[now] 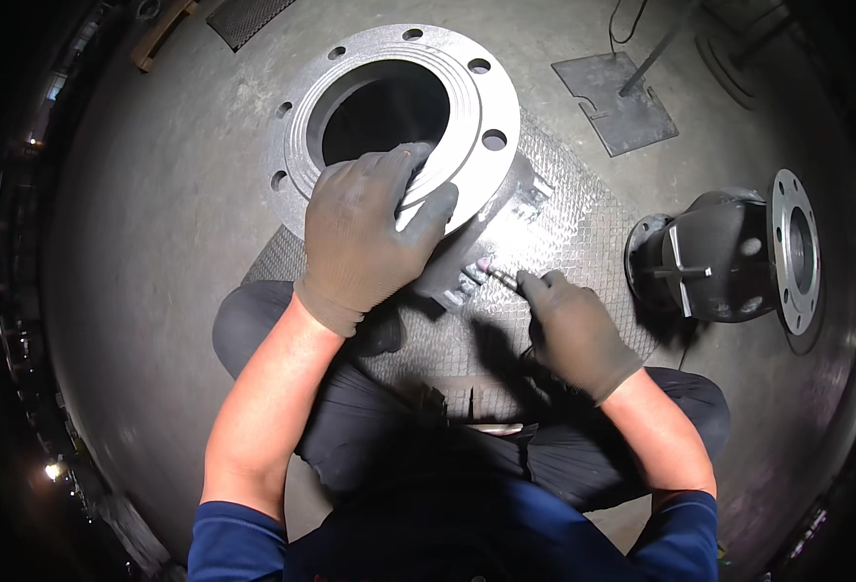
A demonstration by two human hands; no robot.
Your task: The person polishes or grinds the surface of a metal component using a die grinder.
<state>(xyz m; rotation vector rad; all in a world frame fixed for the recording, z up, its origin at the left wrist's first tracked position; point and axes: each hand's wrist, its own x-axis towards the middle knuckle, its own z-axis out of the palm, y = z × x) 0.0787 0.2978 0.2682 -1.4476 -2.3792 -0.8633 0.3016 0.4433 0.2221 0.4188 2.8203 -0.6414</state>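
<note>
A large grey cast-metal flanged pipe fitting [486,92] stands in front of me with its round bolt-hole flange facing up. My gloved left hand [365,238] rests on the near rim of that flange, fingers curled over its inner edge. My gloved right hand [574,325] grips a thin pen-like tool [501,274] whose tip touches a lug on the lower side of the fitting's body. The fitting sits on a dark patterned metal mat [583,228]. I am seated cross-legged, knees under both forearms.
A second, darker flanged valve body [739,254] lies on its side to the right. A flat notched metal plate [617,102] with a rod on it lies at the back right. A mesh panel [248,17] and a wooden piece [161,34] lie at the back left on the concrete floor.
</note>
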